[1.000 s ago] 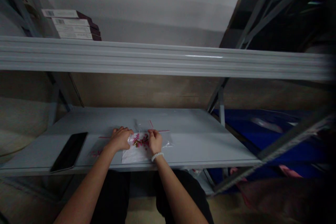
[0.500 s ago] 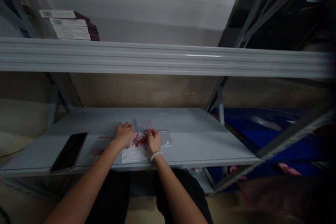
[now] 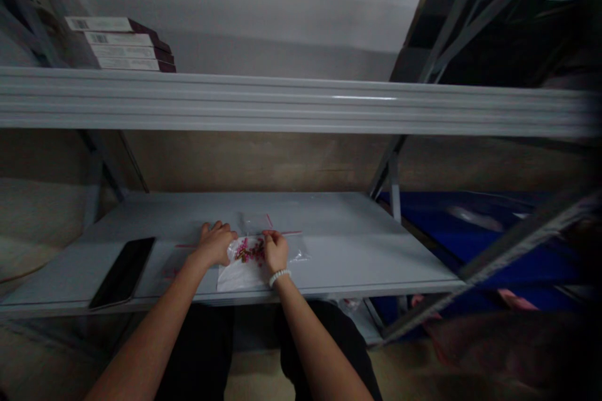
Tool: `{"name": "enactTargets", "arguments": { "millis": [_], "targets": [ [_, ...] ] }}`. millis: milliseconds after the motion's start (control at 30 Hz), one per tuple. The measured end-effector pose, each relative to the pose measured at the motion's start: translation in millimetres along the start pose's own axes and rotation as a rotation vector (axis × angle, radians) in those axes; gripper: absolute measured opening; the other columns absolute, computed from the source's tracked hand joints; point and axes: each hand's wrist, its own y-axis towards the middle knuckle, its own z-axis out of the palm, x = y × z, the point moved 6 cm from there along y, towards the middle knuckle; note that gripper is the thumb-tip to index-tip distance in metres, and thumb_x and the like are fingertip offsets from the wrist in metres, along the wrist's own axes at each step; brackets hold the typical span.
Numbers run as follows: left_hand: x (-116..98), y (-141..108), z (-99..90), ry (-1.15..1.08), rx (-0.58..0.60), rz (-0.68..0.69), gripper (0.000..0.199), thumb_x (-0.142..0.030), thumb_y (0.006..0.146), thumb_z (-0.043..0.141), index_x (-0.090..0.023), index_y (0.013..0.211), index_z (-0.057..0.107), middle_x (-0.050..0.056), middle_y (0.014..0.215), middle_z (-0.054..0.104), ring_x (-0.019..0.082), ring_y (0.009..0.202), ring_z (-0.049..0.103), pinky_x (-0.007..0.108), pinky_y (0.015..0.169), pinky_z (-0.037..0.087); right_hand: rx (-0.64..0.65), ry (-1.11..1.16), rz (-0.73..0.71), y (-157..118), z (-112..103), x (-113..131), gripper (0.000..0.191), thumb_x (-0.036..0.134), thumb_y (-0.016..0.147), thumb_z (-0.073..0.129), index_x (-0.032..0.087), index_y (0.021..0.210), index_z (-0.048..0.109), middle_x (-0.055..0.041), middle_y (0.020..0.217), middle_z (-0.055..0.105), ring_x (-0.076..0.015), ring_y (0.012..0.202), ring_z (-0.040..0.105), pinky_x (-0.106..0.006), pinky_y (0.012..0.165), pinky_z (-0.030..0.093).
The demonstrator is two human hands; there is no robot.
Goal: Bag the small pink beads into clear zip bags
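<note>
Small pink and gold pieces (image 3: 247, 250) lie in a loose pile on a white sheet (image 3: 237, 277) near the front of the grey shelf. My left hand (image 3: 217, 243) is at the left of the pile, fingers bent, with clear plastic at its fingertips. At the pile's right side is my right hand (image 3: 275, 251), its thumb and fingers pinched together; what they hold is too small to make out. A clear bag with a red strip (image 3: 256, 222) lies behind the pile. Another clear bag (image 3: 298, 249) lies just right of my right hand.
A black tablet-like slab (image 3: 123, 272) lies at the shelf's left front. Several thin boxes (image 3: 126, 52) are stacked on the upper shelf (image 3: 282, 103), whose edge crosses above. Metal struts (image 3: 394, 188) stand right, with blue surfaces (image 3: 451, 232) beyond.
My left hand has moved slightly left, away from the pile, and clear plastic now shows between it and the pieces. My right hand is nearly still.
</note>
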Motion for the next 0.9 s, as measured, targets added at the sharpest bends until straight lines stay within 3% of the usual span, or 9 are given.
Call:
{"name": "enactTargets", "arguments": {
  "millis": [100, 200, 300, 367, 500, 633, 733, 900],
  "targets": [
    [17.5, -9.6, 1.9, -0.068, -0.041, -0.089, 0.049, -0.026, 0.059, 0.072, -0.027, 0.107, 0.062, 0.008, 0.107, 0.061, 0.031, 0.105, 0.051, 0.045, 0.088, 0.036, -0.045, -0.007, 0.029, -1.1, -5.7, 3.5, 0.024, 0.026, 0.067, 0.046, 0.016, 0.077, 0.065, -0.0016, 0.059, 0.061, -0.0151, 0.053, 0.051, -0.025, 0.054, 0.038],
    [21.8, -19.0, -1.0, -0.134, -0.131, -0.161, 0.049, -0.033, 0.067, 0.068, -0.024, 0.115, 0.057, 0.008, 0.109, 0.06, 0.028, 0.103, 0.053, 0.038, 0.085, 0.04, -0.047, 0.012, 0.038, -4.2, -7.4, 15.0, 0.028, 0.024, 0.067, 0.044, 0.015, 0.082, 0.065, 0.0001, 0.056, 0.059, -0.0136, 0.047, 0.047, -0.024, 0.05, 0.037],
    [5.5, -25.8, -14.4, -0.296, -0.348, -0.149, 0.052, -0.036, 0.069, 0.068, -0.021, 0.116, 0.054, 0.007, 0.106, 0.059, 0.025, 0.099, 0.055, 0.034, 0.087, 0.04, 0.01, 0.086, -0.001, -11.5, -3.9, 35.9, 0.024, 0.027, 0.068, 0.049, 0.015, 0.083, 0.065, -0.0038, 0.073, 0.066, -0.0141, 0.057, 0.054, -0.025, 0.055, 0.042],
    [-11.5, -28.0, -22.2, -0.395, -0.474, -0.102, 0.052, -0.033, 0.067, 0.07, -0.022, 0.114, 0.052, 0.006, 0.105, 0.058, 0.024, 0.097, 0.055, 0.033, 0.087, 0.041, 0.113, 0.123, -0.036, -19.5, 1.6, 50.3, 0.025, 0.031, 0.069, 0.057, 0.015, 0.086, 0.065, -0.006, 0.085, 0.068, -0.0155, 0.067, 0.058, -0.025, 0.062, 0.045],
    [-29.1, -27.2, -19.7, -0.563, -0.58, -0.094, 0.054, -0.019, 0.064, 0.068, -0.023, 0.114, 0.049, 0.004, 0.102, 0.055, 0.022, 0.097, 0.054, 0.031, 0.083, 0.043, 0.312, 0.066, -0.06, -34.2, 6.6, 63.9, 0.021, 0.035, 0.067, 0.065, 0.015, 0.075, 0.065, -0.0036, 0.072, 0.065, -0.0157, 0.067, 0.058, -0.025, 0.063, 0.045],
    [-20.2, -23.4, 2.0, -0.969, -0.485, -0.096, 0.061, -0.029, 0.063, 0.074, -0.021, 0.116, 0.044, 0.002, 0.089, 0.054, 0.017, 0.08, 0.056, 0.027, 0.07, 0.044, 0.333, 0.061, -0.067, -31.9, -5.5, 65.7, 0.019, 0.034, 0.069, 0.064, 0.016, 0.064, 0.062, -0.0009, 0.06, 0.06, -0.0132, 0.058, 0.053, -0.024, 0.057, 0.042],
    [-16.0, -22.3, 11.2, -1.253, -0.326, -0.047, 0.046, -0.037, 0.072, 0.068, -0.018, 0.11, 0.049, 0.001, 0.08, 0.055, 0.015, 0.072, 0.056, 0.024, 0.065, 0.044, 0.387, 0.07, -0.041, -26.0, -13.0, 66.5, 0.021, 0.035, 0.07, 0.065, 0.016, 0.064, 0.061, 0.0001, 0.058, 0.059, -0.0118, 0.053, 0.051, -0.023, 0.054, 0.041],
    [-14.4, -24.6, 5.2, -1.375, -0.291, -0.014, 0.03, -0.041, 0.079, 0.06, -0.016, 0.095, 0.057, 0.005, 0.086, 0.06, 0.016, 0.079, 0.058, 0.024, 0.069, 0.045, 0.458, 0.081, -0.035, -22.5, -19.4, 68.5, 0.022, 0.036, 0.071, 0.066, 0.015, 0.065, 0.062, -0.0013, 0.061, 0.062, -0.012, 0.056, 0.054, -0.024, 0.056, 0.043]
  ]
}}
